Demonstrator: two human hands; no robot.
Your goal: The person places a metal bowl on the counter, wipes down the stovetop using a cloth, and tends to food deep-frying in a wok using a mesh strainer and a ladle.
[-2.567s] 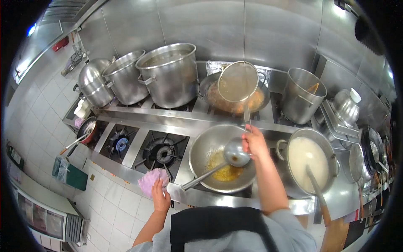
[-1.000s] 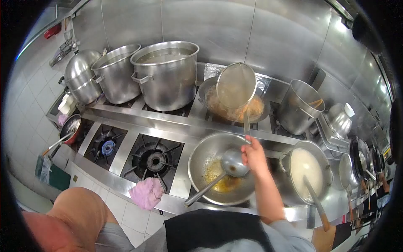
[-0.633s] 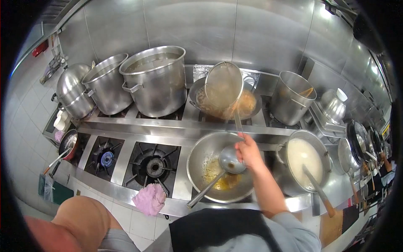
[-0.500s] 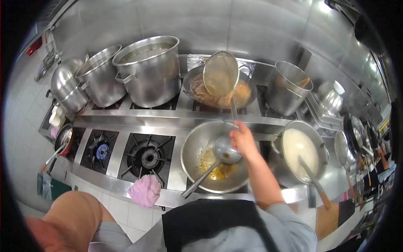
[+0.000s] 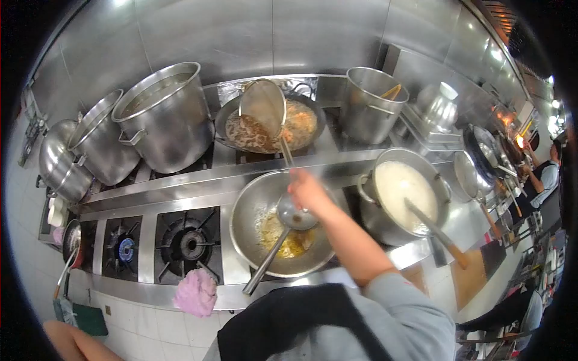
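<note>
My right hand (image 5: 306, 190) is closed round the handle of a round mesh strainer (image 5: 259, 99). The strainer's mesh leans over the back wok (image 5: 224, 129), which holds bubbling brown liquid and orange-looking pieces. Directly below my right hand is the large front wok (image 5: 245, 225), with yellowish oil or liquid at its bottom. A ladle (image 5: 268, 260) rests in that wok, its handle over the near rim. At the lower left only part of my left arm shows; my left hand is out of view.
Tall stockpots (image 5: 168, 129) stand at back left. A pot of whitish liquid (image 5: 367, 207) holding a long-handled tool is to the right. One left burner (image 5: 126, 249) shows a blue flame. A pink cloth (image 5: 196, 293) lies at the front edge. A co-worker (image 5: 545, 180) is at far right, near flames.
The view has shifted right, so the stove appears farther left. My right hand still grips the strainer over the back wok. Less of my left arm shows now.
</note>
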